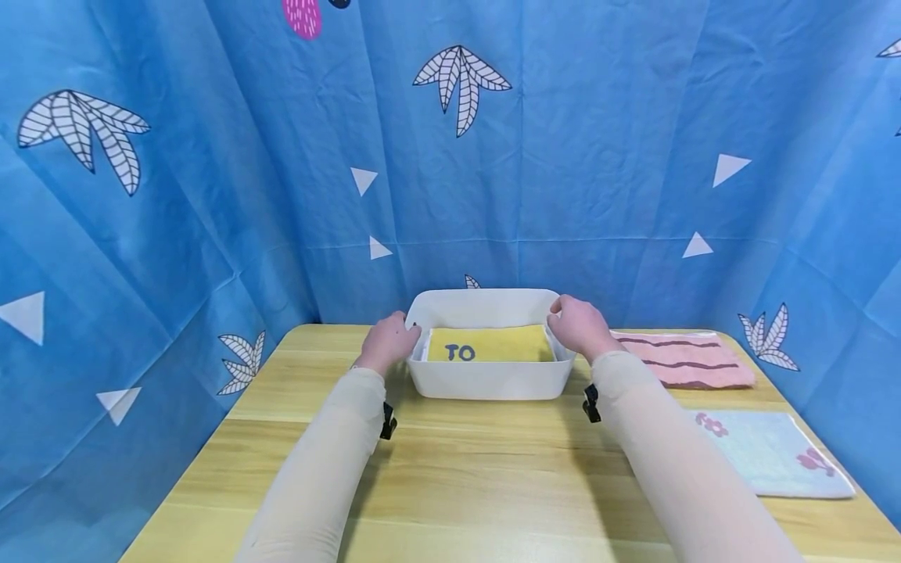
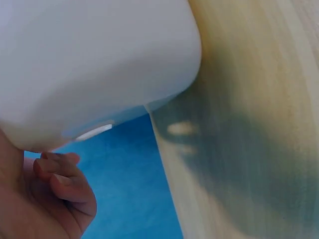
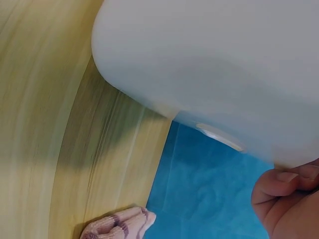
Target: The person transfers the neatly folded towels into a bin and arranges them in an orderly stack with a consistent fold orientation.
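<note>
A white plastic storage bin point(image 1: 490, 383) stands towards the back of the table, its long side facing me. Folded inside it lies a yellow towel point(image 1: 503, 344) marked with the dark letters "TO". My left hand point(image 1: 389, 342) grips the bin's left end at the rim, thumb on the inner side. At the opposite end, my right hand point(image 1: 580, 324) holds the rim the same way. Both wrist views show curled fingers right at the bin's upper edge, beside a slot-like handle opening. The white wall of the bin point(image 2: 99, 59) fills much of the left wrist view.
To the right, a pink towel point(image 1: 693, 361) with dark wavy stripes lies folded on the wooden table point(image 1: 486, 477). Nearer me is a pale blue towel point(image 1: 767, 450) with pink flowers, partly behind my right sleeve. A blue patterned curtain point(image 1: 591, 156) hangs around the table's back and sides.
</note>
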Demonstrator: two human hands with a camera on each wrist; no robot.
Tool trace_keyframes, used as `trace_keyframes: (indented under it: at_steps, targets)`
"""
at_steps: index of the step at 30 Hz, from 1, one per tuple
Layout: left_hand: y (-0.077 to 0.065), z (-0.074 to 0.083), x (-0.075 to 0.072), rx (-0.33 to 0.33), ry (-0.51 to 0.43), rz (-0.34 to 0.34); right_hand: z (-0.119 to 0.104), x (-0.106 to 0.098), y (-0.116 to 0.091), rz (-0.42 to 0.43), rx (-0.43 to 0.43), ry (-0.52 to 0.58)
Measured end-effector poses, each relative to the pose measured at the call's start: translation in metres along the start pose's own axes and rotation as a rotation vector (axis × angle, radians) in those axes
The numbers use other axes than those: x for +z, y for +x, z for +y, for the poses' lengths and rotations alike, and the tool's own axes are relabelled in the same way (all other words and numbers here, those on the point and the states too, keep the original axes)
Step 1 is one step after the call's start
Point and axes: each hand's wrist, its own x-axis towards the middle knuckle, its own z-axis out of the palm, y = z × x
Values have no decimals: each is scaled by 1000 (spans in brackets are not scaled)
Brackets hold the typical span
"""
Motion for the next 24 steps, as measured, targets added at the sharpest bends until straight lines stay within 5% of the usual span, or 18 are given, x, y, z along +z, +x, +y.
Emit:
trace_keyframes:
  at_steps: [8, 13, 24]
  targets:
    - [0, -9, 5, 20, -73, -35, -2, 0, -1, -9, -2, 21]
    - [2, -7, 8, 57, -42, -29, 2, -3, -6, -19, -25, 57]
    - [1, -5, 6, 19, -29, -37, 39, -21, -32, 38, -41, 67]
